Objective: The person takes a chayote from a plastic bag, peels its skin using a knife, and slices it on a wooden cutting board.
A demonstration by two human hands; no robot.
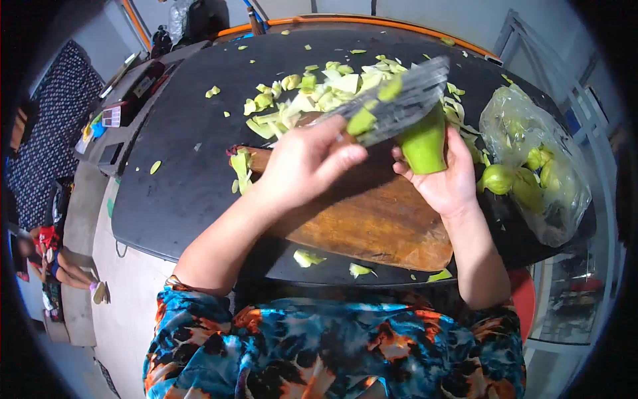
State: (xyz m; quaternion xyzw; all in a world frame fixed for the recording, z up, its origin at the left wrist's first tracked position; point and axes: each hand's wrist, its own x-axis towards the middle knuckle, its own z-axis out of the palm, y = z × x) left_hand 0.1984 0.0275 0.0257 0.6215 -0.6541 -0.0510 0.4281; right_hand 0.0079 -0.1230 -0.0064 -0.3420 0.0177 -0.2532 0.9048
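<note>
My left hand (306, 163) is closed around the handle of a broad-bladed knife (415, 81), its thumb along the near side. The blade slants up to the right, wet, with green slivers stuck to its face. In my right hand (452, 183) is a smooth light-green fruit (425, 143); its exact kind is unclear. The fingers cup it from below and the right, and the blade covers its upper part. I cannot tell whether the edge touches it. Under both hands lies a wooden cutting board (372, 223), with green peelings (242, 169) by its left end.
Pale-green cut pieces (332, 83) are heaped behind the board on the dark table (179, 146). At right, a clear plastic bag (565, 199) holds several green fruits (498, 179). A red seat (523, 299) stands below the right edge. Someone in red (46, 243) is at far left.
</note>
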